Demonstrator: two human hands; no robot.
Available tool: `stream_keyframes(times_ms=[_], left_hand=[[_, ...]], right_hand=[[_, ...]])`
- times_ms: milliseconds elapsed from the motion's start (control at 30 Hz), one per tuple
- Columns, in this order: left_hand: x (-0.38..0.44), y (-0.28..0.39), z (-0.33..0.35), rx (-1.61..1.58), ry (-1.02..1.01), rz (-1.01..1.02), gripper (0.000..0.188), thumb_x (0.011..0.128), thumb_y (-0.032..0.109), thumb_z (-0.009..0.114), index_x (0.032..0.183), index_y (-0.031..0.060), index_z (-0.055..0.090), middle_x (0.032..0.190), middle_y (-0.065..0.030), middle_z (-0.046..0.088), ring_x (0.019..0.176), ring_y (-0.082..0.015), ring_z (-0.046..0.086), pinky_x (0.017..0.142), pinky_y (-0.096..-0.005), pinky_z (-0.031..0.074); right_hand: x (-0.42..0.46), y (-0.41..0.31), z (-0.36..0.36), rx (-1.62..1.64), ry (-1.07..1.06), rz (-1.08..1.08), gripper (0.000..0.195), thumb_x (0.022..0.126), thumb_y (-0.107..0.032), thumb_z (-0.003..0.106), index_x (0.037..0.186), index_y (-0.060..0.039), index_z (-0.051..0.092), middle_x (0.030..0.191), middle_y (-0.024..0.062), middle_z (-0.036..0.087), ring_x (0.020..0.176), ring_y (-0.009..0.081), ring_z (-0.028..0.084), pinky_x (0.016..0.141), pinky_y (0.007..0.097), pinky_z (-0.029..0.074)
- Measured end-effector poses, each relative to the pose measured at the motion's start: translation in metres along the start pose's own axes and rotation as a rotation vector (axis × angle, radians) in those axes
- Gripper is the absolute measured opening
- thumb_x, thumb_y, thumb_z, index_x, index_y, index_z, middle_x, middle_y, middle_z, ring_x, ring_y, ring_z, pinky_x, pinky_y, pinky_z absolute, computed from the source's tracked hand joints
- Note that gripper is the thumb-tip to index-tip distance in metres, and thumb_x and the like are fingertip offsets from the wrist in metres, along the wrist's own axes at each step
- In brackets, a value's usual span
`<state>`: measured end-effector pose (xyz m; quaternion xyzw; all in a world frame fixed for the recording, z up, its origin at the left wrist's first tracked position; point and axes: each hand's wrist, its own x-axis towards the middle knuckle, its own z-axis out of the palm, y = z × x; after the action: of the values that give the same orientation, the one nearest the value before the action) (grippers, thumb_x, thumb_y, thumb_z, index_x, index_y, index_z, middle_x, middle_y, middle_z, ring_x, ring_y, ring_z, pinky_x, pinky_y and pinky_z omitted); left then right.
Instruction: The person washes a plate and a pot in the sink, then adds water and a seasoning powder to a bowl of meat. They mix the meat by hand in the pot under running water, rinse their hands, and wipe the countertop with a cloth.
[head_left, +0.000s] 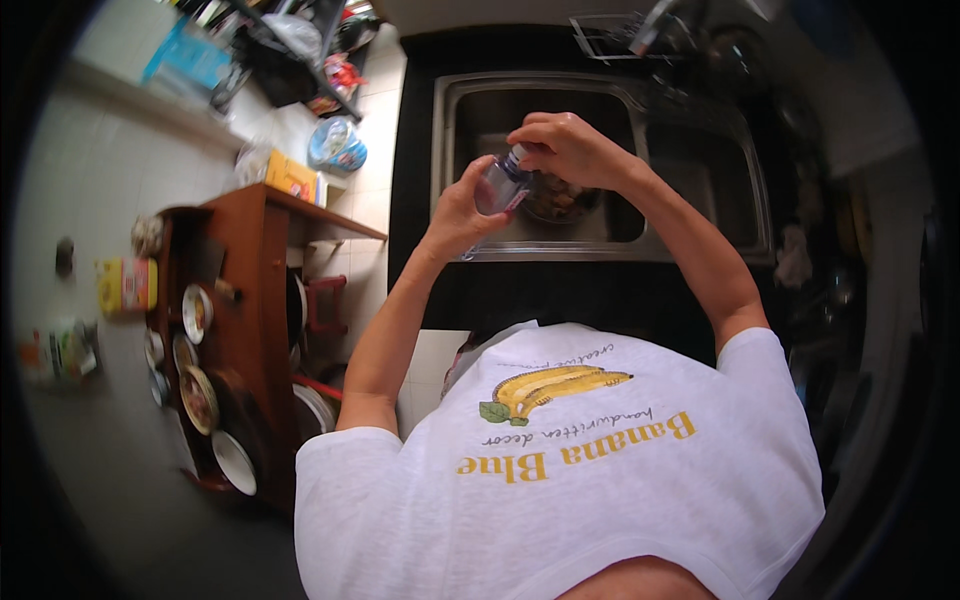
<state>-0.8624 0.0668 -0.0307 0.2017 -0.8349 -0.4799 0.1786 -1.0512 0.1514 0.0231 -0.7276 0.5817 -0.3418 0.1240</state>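
Over the left basin of a steel double sink, my left hand is wrapped around a clear plastic bottle that bears a label. The bottle is tilted, its neck up and to the right. My right hand grips the white cap at the bottle's neck; whether the cap is loose or tight cannot be seen. Below the hands, a round bowl with brownish pieces in it rests in the basin, partly hidden by my right hand and the bottle.
A black countertop surrounds the sink. Behind it stands a wire rack. To my left, a brown wooden table holds several bowls and plates, a yellow container and a cleaver-like knife. A blue bucket is on the tiled floor.
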Motion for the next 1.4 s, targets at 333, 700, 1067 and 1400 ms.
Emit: stream_keyframes(times_ms=[333,700,1067,1400], left_hand=[[-0.102,-0.014,-0.065,0.900,0.560,0.014,0.084,0.053,0.019,0.076,0.127,0.0126,0.038,0.092,-0.0103,0.051,0.083,-0.0264,0.055,0.073,-0.0387,0.040],[-0.202,-0.073,-0.245,0.377,0.514,-0.031,0.074,0.058,0.016,0.074,0.123,0.0090,0.039,0.091,-0.0112,0.057,0.080,-0.0275,0.058,0.072,-0.0379,0.046],[-0.300,-0.201,-0.486,0.673,1.200,-0.221,0.058,0.059,0.020,0.075,0.107,0.0089,0.046,0.089,-0.0081,0.054,0.078,-0.0237,0.056,0.071,-0.0354,0.045],[-0.387,-0.304,-0.696,0.406,1.747,-0.598,0.071,0.048,0.017,0.080,0.105,0.0030,0.040,0.102,-0.0183,0.057,0.093,-0.0322,0.056,0.081,-0.0379,0.045]], right_hand=[[0.078,-0.082,0.094,0.696,-0.157,0.652,0.025,0.082,-0.028,0.060,0.075,-0.0034,0.056,0.054,0.0011,0.047,0.039,0.0069,0.041,0.032,0.0185,0.027],[0.206,-0.178,0.237,0.174,-0.002,-0.146,0.025,0.083,-0.027,0.058,0.087,-0.0038,0.048,0.058,0.0144,0.055,0.053,0.0291,0.058,0.048,0.0324,0.044],[0.323,-0.263,0.357,1.032,-0.309,0.333,0.031,0.090,-0.026,0.049,0.106,0.0001,0.048,0.059,0.0057,0.051,0.041,0.0059,0.045,0.035,0.0190,0.034],[0.272,-0.186,0.367,0.814,-0.401,0.784,0.019,0.086,-0.016,0.051,0.091,0.0014,0.057,0.058,0.0053,0.053,0.041,0.0082,0.047,0.036,0.0208,0.038]])
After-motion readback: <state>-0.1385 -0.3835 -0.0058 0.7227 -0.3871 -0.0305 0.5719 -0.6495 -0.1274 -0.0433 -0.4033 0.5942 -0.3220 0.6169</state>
